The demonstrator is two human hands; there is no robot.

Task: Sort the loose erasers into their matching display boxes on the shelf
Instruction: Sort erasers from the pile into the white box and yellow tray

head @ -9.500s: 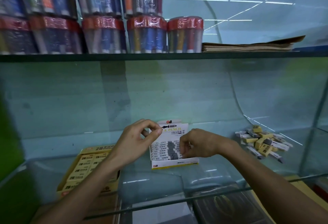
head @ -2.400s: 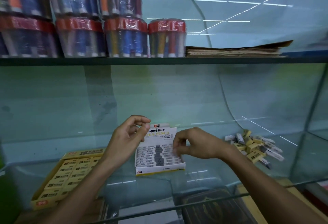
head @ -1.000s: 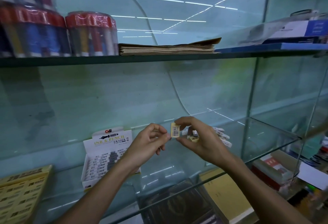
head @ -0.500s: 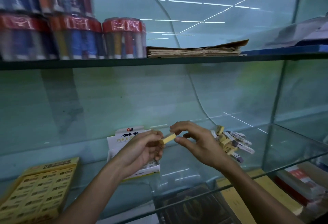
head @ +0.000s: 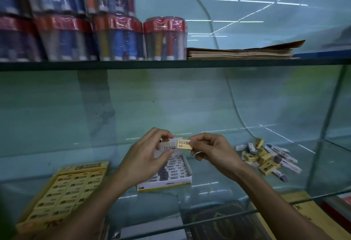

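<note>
Now I pinch a yellow eraser [head: 183,144] in my right hand [head: 214,151] above the white box [head: 171,171], left hand [head: 146,159] loosely spread beside it, so next I judge it must travel left to the yellow box [head: 62,188].

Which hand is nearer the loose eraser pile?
Right. The right hand is just left of the loose eraser pile, pinching a yellow eraser; the left hand is farther left, over the white display box.

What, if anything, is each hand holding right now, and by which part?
The right hand pinches a yellow eraser by its right end. The left hand holds nothing; its fingertips sit just left of the eraser, and contact cannot be told.
</note>
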